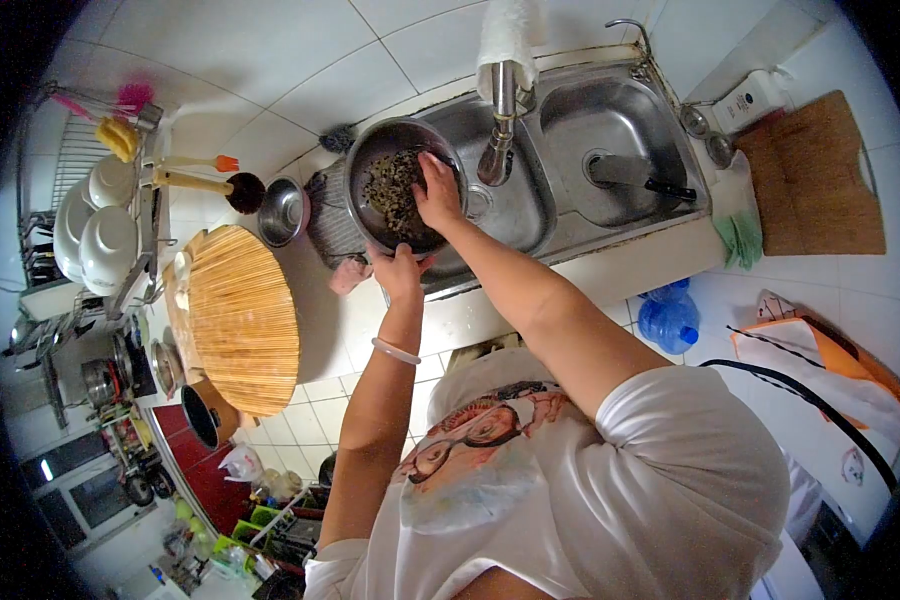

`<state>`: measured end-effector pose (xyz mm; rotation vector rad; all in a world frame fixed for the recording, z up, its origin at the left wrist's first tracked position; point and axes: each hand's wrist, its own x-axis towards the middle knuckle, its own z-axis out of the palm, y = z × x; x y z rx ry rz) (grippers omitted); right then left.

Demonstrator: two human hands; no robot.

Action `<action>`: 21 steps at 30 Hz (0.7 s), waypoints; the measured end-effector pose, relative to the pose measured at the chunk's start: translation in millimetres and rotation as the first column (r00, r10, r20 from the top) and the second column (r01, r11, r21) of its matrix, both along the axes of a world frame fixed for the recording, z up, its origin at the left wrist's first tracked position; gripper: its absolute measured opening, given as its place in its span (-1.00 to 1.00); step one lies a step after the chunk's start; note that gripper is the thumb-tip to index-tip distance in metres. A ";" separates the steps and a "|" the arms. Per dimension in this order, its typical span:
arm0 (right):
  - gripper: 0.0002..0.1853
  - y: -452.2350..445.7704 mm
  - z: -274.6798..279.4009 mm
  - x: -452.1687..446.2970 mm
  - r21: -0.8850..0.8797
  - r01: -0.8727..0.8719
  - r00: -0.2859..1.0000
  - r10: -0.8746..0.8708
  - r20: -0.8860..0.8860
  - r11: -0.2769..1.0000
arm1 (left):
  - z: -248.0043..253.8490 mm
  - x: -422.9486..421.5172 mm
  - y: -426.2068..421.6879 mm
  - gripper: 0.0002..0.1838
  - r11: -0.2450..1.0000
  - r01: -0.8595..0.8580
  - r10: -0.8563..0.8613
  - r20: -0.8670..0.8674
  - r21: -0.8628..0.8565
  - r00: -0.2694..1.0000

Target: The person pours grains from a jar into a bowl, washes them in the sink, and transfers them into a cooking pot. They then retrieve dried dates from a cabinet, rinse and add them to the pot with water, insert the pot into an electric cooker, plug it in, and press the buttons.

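A round metal bowl (373,150) with dark, crumbly bits (394,190) in it is at the left edge of the double sink (560,225). My left hand (400,272) grips its near rim, a pale bracelet on the wrist. Inside the bowl, at its right side, my right hand (438,197) touches the bits, thumb and fingers apart. The faucet (500,135), with a white cloth (508,45) around its upper part, stands right of the bowl.
Left of the bowl are a small metal bowl (283,211) and a round slatted wooden lid (245,320). A pink cloth (350,275) lies at the counter's edge. A cleaver (625,172) rests in the right basin. At the far right is a wooden board (815,180).
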<state>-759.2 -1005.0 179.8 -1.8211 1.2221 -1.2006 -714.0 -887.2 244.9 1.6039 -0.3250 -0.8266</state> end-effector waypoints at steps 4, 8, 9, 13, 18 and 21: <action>-0.39 0.7 4.5 -1.1 0.033 -0.009 0.999 0.010 -0.031 0.999 | 6.2 -1.3 0.4 -0.33 1.000 0.019 -0.020 0.018 0.004 1.000; -0.38 -0.1 4.3 0.2 0.018 -0.002 1.000 0.002 -0.001 1.000 | 9.9 -3.0 -0.1 -0.32 1.000 0.016 -0.017 0.047 0.007 0.999; -0.37 -0.3 4.2 0.8 0.013 0.002 1.000 -0.002 0.007 1.000 | 9.7 -2.6 -0.2 -0.31 1.000 0.017 -0.018 0.058 0.013 0.998; -0.37 -0.5 3.9 2.6 0.009 0.009 1.000 -0.009 0.013 1.000 | 12.7 -4.0 -0.2 -0.30 1.000 0.006 -0.007 0.084 0.018 0.996; -0.39 -0.1 5.3 4.4 -0.014 0.030 0.999 -0.029 0.030 0.999 | 25.0 -8.0 0.1 -0.28 1.000 0.024 -0.022 0.119 -0.014 0.993; -0.40 0.3 6.3 4.7 -0.015 0.026 0.999 -0.026 0.041 1.000 | 26.3 -7.9 0.0 -0.25 1.000 0.019 -0.017 0.120 -0.010 0.993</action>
